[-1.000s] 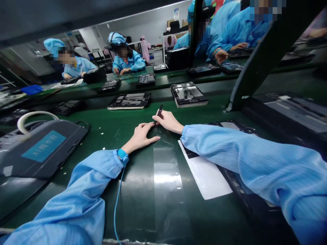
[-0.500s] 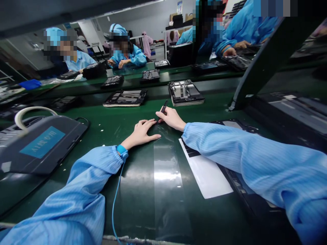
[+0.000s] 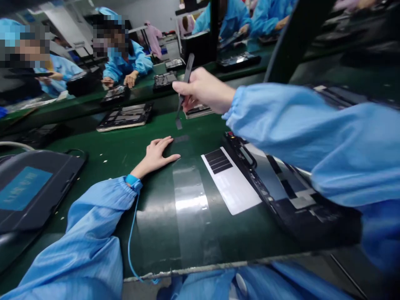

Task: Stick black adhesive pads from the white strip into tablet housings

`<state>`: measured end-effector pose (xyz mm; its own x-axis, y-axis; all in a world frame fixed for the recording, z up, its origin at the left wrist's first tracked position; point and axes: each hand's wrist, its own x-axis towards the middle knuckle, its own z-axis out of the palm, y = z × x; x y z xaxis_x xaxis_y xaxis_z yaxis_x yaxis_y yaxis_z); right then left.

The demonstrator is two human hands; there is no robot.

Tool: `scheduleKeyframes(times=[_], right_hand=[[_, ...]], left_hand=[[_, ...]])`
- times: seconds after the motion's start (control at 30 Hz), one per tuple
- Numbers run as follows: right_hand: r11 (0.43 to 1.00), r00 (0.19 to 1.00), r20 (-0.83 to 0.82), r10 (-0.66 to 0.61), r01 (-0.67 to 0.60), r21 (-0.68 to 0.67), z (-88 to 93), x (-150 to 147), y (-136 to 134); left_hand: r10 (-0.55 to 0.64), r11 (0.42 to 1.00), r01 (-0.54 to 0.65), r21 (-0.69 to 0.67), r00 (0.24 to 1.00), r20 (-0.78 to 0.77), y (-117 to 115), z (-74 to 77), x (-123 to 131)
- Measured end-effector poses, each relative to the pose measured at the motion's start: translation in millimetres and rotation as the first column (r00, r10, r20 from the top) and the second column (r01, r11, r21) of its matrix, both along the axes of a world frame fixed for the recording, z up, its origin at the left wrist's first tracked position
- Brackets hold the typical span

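Observation:
My right hand (image 3: 201,89) is raised above the green mat and shut on a pair of black tweezers (image 3: 185,87), tips pointing down. My left hand (image 3: 154,157) lies flat on the green work mat (image 3: 103,154), fingers spread, holding nothing. A blue wrist strap (image 3: 133,180) circles my left wrist, its thin blue cord (image 3: 129,237) trailing toward the bench edge. Under my right arm lies a black tablet frame with its inner parts exposed (image 3: 281,187). Beside it are a white sheet with dark bars (image 3: 229,179) and a clear film strip (image 3: 190,208).
A dark grey case with a blue label (image 3: 34,191) lies at the left. Open device frames (image 3: 125,117) stand along the bench. Co-workers in blue smocks (image 3: 125,62) work across the bench, and a black monitor stand (image 3: 296,37) rises at the upper right.
My right hand has lifted off the mat with the tweezers, moving up and away. The view has swung, showing more of the black frame. My left hand stays flat on the mat.

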<state>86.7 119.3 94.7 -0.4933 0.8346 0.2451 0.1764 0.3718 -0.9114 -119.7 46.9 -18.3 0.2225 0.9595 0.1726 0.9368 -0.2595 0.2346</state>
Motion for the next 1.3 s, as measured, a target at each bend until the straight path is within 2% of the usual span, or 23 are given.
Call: scheduleKeyframes(times=[0.07, 0.1, 0.17, 0.23, 0.3, 0.37, 0.5, 0.77, 0.93, 1.17, 1.3], right_hand=[[0.999, 0.989, 0.146, 0.037, -0.033, -0.032, 12.5, 40.3, -21.2], [0.998, 0.98, 0.193, 0.058, -0.051, -0.039, 9.9, 60.5, -34.0], [0.987, 0.967, 0.255, 0.025, 0.017, -0.161, -9.7, 95.8, -58.8], [0.955, 0.978, 0.208, 0.008, 0.054, -0.292, -38.2, 120.0, -76.3], [0.938, 0.983, 0.176, -0.055, 0.111, -0.329, -62.7, 131.9, -83.9], [0.937, 0.98, 0.17, -0.106, 0.155, -0.313, -76.8, 134.5, -83.8], [0.942, 0.979, 0.162, -0.121, 0.165, -0.294, -81.0, 130.8, -75.6], [0.948, 0.984, 0.15, -0.1, 0.14, -0.285, -81.2, 130.8, -70.1], [0.947, 0.98, 0.156, -0.126, 0.165, -0.275, -82.9, 131.3, -68.8], [0.958, 0.977, 0.163, -0.139, 0.175, -0.229, -83.8, 130.2, -71.5], [0.967, 0.971, 0.17, -0.171, 0.199, -0.16, -82.9, 128.9, -74.8]], left_hand=[[-0.017, 0.996, 0.007, 0.09, 0.994, 0.11, -5.3, 4.0, 13.9], [-0.045, 0.989, 0.016, 0.147, 0.981, 0.19, -10.5, 6.8, 26.4], [-0.145, 0.968, 0.06, 0.245, 0.926, 0.348, -25.1, 12.4, 60.7], [-0.308, 0.945, 0.228, 0.236, 0.862, 0.403, -41.4, 15.8, 99.8], [-0.456, 0.89, 0.402, 0.215, 0.793, 0.404, -53.8, 15.0, 132.1], [-0.537, 0.842, 0.501, 0.199, 0.749, 0.387, -59.9, 10.9, 150.3], [-0.55, 0.835, 0.51, 0.207, 0.758, 0.352, -59.7, 3.5, 152.3], [-0.576, 0.817, 0.535, 0.213, 0.762, 0.296, -60.9, 4.2, 149.7], [-0.647, 0.763, 0.6, 0.241, 0.709, 0.281, -61.7, 5.6, 151.3], [-0.718, 0.696, 0.701, 0.157, 0.677, 0.163, -61.4, 10.4, 151.5], [-0.686, 0.725, 0.669, 0.163, 0.722, 0.09, -61.8, 9.0, 154.6]])
